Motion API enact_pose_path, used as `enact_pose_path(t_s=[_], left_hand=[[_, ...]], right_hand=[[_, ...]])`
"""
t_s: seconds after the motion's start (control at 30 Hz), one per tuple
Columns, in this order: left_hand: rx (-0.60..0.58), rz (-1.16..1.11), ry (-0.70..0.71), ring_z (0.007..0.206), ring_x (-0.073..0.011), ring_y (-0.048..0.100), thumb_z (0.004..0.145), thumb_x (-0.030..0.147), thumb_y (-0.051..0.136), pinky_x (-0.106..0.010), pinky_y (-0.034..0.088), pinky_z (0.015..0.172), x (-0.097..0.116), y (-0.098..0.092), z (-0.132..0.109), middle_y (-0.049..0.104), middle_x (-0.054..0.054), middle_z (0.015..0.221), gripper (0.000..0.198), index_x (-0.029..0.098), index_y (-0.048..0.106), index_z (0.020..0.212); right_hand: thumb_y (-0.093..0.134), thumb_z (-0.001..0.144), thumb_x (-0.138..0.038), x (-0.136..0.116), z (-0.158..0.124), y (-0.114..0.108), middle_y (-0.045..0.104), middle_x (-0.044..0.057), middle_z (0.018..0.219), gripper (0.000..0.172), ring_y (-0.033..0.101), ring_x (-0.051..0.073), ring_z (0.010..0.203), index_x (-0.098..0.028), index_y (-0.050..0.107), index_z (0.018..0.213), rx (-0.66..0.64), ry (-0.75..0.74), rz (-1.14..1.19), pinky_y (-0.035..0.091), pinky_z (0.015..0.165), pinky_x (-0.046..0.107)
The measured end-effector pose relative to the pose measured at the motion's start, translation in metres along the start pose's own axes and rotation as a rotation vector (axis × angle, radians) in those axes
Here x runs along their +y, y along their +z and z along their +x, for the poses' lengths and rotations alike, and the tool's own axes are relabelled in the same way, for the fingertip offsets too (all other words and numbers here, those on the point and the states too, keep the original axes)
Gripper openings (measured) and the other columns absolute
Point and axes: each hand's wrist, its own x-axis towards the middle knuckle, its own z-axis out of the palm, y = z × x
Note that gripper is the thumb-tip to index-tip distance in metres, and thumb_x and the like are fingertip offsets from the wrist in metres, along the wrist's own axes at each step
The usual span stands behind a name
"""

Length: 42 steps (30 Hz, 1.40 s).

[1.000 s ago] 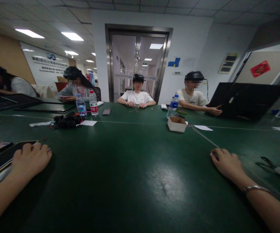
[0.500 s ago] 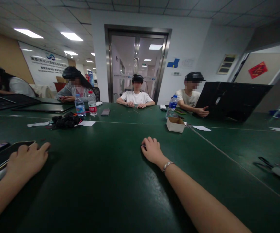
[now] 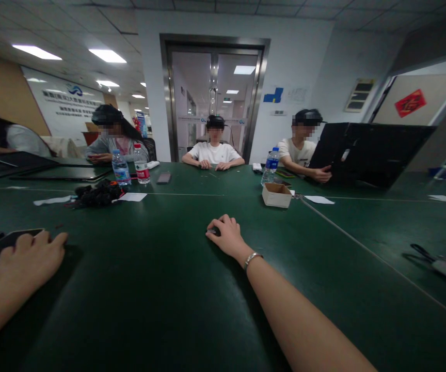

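My left hand [image 3: 33,261] lies palm down at the left, over the near right edge of a dark flat case [image 3: 14,241] with a light rim. Its fingers are bent a little and spread, and the fingertips point away from me. My right hand [image 3: 226,236], with a silver bracelet [image 3: 252,259] at the wrist, rests on the green table [image 3: 149,289] ahead of me. Its fingers curl round a small dark object [image 3: 212,232] with a shiny edge. Most of that object is hidden under the fingers, so its kind cannot be made out.
A small open cardboard box [image 3: 276,196] stands beyond my right hand. Behind it are a water bottle [image 3: 271,166] and a large black screen [image 3: 378,155]. Toward the left are two bottles [image 3: 121,168], a black bundle [image 3: 97,193] and paper [image 3: 133,197]. Several people sit around the table.
My right hand has slid left across the table with the small dark object under its fingers. My left hand appears farther left; the whole view has shifted slightly.
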Motion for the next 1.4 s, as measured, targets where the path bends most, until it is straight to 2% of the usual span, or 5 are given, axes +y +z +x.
enact_pose_path(t_s=[0.17, 0.27, 0.57, 0.7, 1.4], left_hand=[[0.114, 0.012, 0.062, 0.106, -0.0347, 0.042, 0.084, 0.031, 0.012, -0.043, 0.031, 0.080, -0.003, 0.009, 0.002, 0.060, -0.009, 0.104, 0.053, 0.026, 0.053, 0.118], [0.186, 0.027, 0.139, 0.107, -0.0332, 0.042, 0.085, 0.032, 0.013, -0.047, 0.032, 0.083, 0.023, 0.001, 0.007, 0.057, -0.007, 0.109, 0.052, 0.027, 0.049, 0.122], [0.090, -0.592, 0.729, 0.108, -0.0275, 0.046, 0.080, 0.038, 0.050, -0.042, 0.039, 0.090, 0.236, -0.066, -0.009, 0.051, -0.008, 0.120, 0.043, 0.029, 0.049, 0.123], [0.113, -0.776, 0.830, 0.097, -0.0231, 0.050, 0.085, 0.028, 0.043, -0.038, 0.041, 0.086, 0.292, -0.071, -0.023, 0.056, -0.008, 0.107, 0.023, 0.022, 0.053, 0.105], [-0.038, -1.355, 0.684, 0.098, -0.0175, 0.057, 0.088, 0.030, 0.041, -0.032, 0.045, 0.088, 0.285, -0.050, 0.005, 0.063, -0.004, 0.104, 0.023, 0.022, 0.058, 0.101]], right_hand=[[0.060, 0.081, -0.043, 0.000, 0.000, 0.000, 0.047, 0.005, 0.103, 0.020, 0.042, 0.024, 0.099, -0.030, 0.065, 0.094, -0.013, -0.003, 0.046, 0.033, 0.087, 0.042], [0.062, 0.079, -0.043, 0.000, 0.001, 0.000, 0.048, 0.006, 0.104, 0.024, 0.042, 0.025, 0.103, -0.030, 0.065, 0.098, -0.014, -0.005, 0.061, 0.033, 0.089, 0.044], [0.058, 0.069, -0.009, 0.023, 0.009, 0.003, 0.047, 0.004, 0.102, 0.043, 0.049, 0.017, 0.097, -0.022, 0.055, 0.110, 0.072, 0.023, 0.303, 0.041, 0.090, 0.036], [0.053, 0.063, -0.001, 0.033, 0.014, 0.006, 0.050, 0.003, 0.095, 0.039, 0.050, 0.015, 0.092, -0.018, 0.056, 0.098, 0.141, -0.031, 0.332, 0.044, 0.089, 0.034], [0.061, 0.071, -0.010, 0.019, 0.005, -0.005, 0.058, 0.003, 0.088, 0.023, 0.055, 0.014, 0.082, -0.018, 0.063, 0.093, 0.134, -0.140, 0.307, 0.045, 0.076, 0.029]])
